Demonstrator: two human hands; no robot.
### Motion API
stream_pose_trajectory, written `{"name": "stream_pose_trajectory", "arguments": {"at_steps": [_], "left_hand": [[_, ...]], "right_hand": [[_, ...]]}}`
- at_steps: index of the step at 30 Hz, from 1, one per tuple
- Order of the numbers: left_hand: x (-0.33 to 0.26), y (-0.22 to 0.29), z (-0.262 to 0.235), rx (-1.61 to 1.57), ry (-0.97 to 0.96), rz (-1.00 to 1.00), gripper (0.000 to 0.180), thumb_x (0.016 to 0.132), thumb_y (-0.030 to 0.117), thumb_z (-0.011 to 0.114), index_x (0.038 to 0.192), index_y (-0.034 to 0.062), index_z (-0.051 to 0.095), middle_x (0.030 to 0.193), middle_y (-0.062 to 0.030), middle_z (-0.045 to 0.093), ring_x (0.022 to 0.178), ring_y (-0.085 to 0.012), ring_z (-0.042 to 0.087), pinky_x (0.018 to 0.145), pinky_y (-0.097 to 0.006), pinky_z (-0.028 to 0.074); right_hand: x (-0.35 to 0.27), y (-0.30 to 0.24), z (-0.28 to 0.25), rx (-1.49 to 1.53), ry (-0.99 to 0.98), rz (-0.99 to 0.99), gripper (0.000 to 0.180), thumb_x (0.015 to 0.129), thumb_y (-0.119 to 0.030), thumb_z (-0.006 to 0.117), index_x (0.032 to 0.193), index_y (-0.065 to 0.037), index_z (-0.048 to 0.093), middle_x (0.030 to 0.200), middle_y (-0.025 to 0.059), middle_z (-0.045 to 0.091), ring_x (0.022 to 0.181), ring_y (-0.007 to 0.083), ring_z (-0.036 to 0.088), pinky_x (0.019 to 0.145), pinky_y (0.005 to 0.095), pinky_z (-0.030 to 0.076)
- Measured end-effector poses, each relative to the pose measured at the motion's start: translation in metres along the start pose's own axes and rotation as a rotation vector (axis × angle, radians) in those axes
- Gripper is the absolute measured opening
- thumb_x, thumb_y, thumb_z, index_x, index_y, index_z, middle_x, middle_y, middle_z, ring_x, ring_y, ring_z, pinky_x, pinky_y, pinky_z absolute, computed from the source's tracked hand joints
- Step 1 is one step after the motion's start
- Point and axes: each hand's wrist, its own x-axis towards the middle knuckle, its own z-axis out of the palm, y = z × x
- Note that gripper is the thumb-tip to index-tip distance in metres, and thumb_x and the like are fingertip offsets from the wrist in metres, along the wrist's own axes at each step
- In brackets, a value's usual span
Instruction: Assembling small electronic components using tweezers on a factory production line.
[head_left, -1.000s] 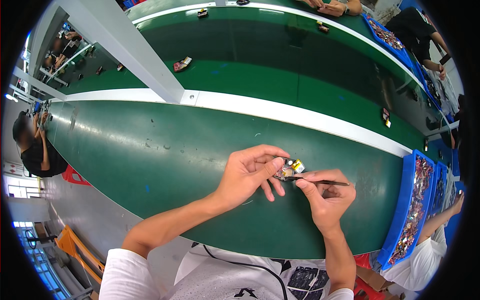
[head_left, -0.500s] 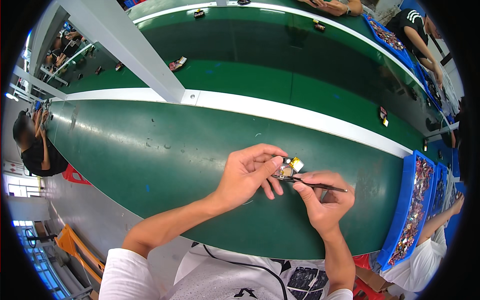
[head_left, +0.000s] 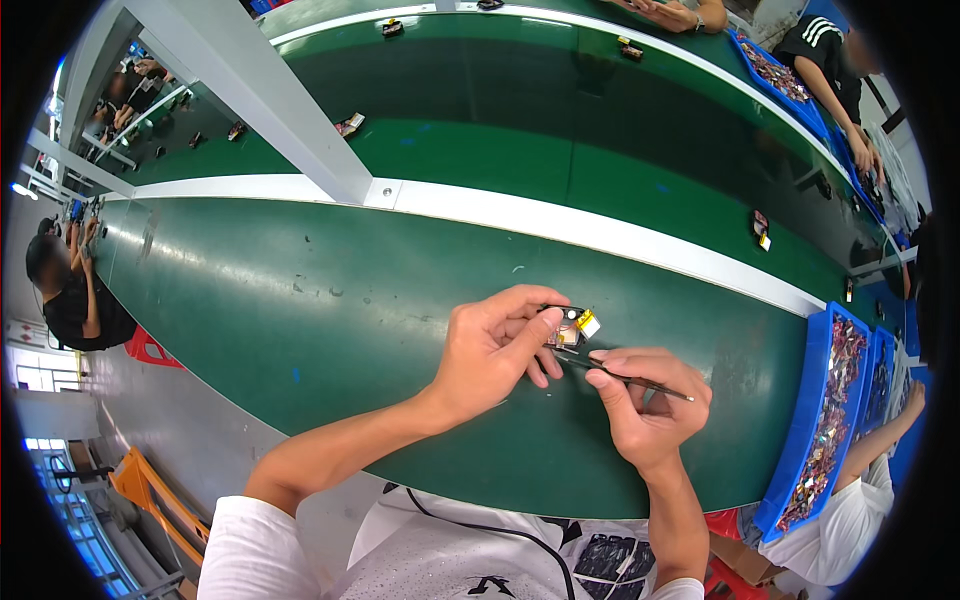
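Note:
Above the green bench, my left hand (head_left: 487, 345) pinches a small open black electronic device (head_left: 566, 334) between thumb and fingers. A silver battery pouch with yellow tape (head_left: 588, 322) sticks out from its far right side. My right hand (head_left: 655, 400) is closed on slim black tweezers (head_left: 640, 380), held like a pen. The tweezers' points reach the near edge of the device, by my left fingertips. Whether they touch it I cannot tell. Part of the device is hidden under my left thumb.
A blue bin (head_left: 815, 420) full of small colourful parts stands at the bench's right end. Past the white rail (head_left: 500, 213) runs a green conveyor belt (head_left: 480, 150) carrying several small devices. A grey post (head_left: 270, 110) rises at the left. Other people sit at left and right.
The tweezers' points have drawn slightly down and away from the device's inside to its near edge. The device has tilted a little in my left hand. Items on the belt have shifted slightly left.

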Motion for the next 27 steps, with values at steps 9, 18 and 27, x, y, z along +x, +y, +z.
{"name": "stream_pose_trajectory", "arguments": {"at_steps": [9,18,27], "left_hand": [[-0.001,0.001,0.002,-0.011,0.017,-0.014,0.024,0.104,0.01,0.058,0.122,-0.0051,0.062,0.099,-0.0144,0.071,0.07,-0.0168,0.071,0.055,-0.027,0.059],[-0.001,-0.003,0.001,0.006,-0.022,-0.014,0.024,0.105,0.009,0.057,0.123,-0.0053,0.061,0.101,-0.0156,0.072,0.073,-0.019,0.073,0.055,-0.027,0.06],[0.001,0.002,-0.001,-0.068,-0.093,-0.049,0.026,0.103,0.007,0.059,0.124,-0.0061,0.06,0.102,-0.016,0.071,0.073,-0.0196,0.073,0.054,-0.027,0.059]], "right_hand": [[0.0,-0.003,0.004,-0.094,-0.021,-0.069,0.016,0.073,0.002,0.085,0.083,-0.004,0.074,0.081,0.0101,0.078,0.047,0.0073,0.06,0.041,0.0204,0.04],[0.001,-0.002,0.005,-0.056,-0.04,-0.009,0.013,0.075,0.003,0.084,0.083,-0.003,0.075,0.081,0.0115,0.078,0.049,0.0078,0.062,0.041,0.0198,0.039],[-0.004,0.005,0.001,0.019,-0.024,0.069,0.011,0.078,0.002,0.082,0.082,-0.003,0.074,0.084,0.0106,0.078,0.04,0.0028,0.045,0.04,0.0193,0.031]]}}
